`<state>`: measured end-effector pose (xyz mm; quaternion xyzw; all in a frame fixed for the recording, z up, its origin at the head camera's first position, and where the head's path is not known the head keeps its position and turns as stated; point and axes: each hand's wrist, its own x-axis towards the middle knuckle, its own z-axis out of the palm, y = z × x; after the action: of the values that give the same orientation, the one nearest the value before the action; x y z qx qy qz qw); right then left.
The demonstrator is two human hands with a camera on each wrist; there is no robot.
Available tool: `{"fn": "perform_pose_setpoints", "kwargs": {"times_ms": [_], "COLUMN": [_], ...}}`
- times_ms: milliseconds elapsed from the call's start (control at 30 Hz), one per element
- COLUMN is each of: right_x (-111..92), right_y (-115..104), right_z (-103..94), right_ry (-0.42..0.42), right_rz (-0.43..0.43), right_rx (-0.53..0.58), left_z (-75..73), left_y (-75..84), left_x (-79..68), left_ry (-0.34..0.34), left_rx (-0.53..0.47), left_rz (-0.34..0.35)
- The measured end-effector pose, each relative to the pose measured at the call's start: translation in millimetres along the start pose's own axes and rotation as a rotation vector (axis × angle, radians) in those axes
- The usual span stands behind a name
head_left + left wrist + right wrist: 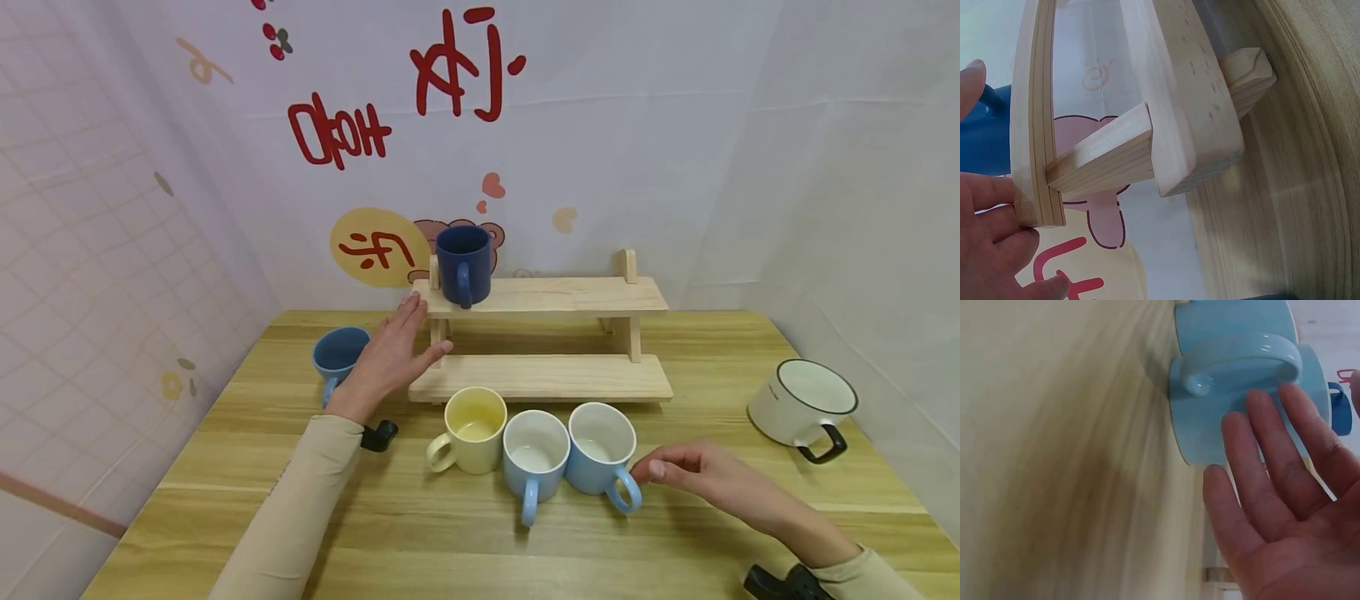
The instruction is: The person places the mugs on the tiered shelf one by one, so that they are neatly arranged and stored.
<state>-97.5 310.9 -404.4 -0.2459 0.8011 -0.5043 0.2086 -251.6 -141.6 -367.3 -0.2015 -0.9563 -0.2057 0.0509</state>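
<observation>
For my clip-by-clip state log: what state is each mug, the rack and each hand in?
Wooden rack: standing
Left hand: open, at the rack's left end
Right hand: open, not gripping
Right light-blue mug: upright, looks empty
Middle light-blue mug: upright, looks empty
Yellow mug: upright, looks empty
White mug: upright, looks empty
Navy mug: upright, contents unclear
Blue mug: upright, contents unclear

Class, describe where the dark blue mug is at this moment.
In the head view, the dark blue mug stands at the left end of the wooden rack's upper shelf, just beyond the fingers of the person's left hand.
</observation>
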Motion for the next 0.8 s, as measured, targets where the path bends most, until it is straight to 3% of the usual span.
{"fn": "perform_pose_setpoints", "kwargs": {"times_ms": [233,533,800], "right_x": [7,17,15], "right_y": [3,9,10], "right_z": [8.9,22.9,24.1], "right_ry": [-0.012,-0.055,-0.047], "right_rz": [0.001,-0.089,-0.082], "right_rx": [0.027,0.115,0.176], "left_z": [0.8,0.7,0.4], "left_y": [-1.7,-1.9,-1.8], "left_x": [-1.2,-1.8,-2.3], "left_ry": [0.009,0.013,0.003], "left_rx": [-0.01,-0.01,-0.013], "left_rz": [-0.004,-0.009,-0.007]}}
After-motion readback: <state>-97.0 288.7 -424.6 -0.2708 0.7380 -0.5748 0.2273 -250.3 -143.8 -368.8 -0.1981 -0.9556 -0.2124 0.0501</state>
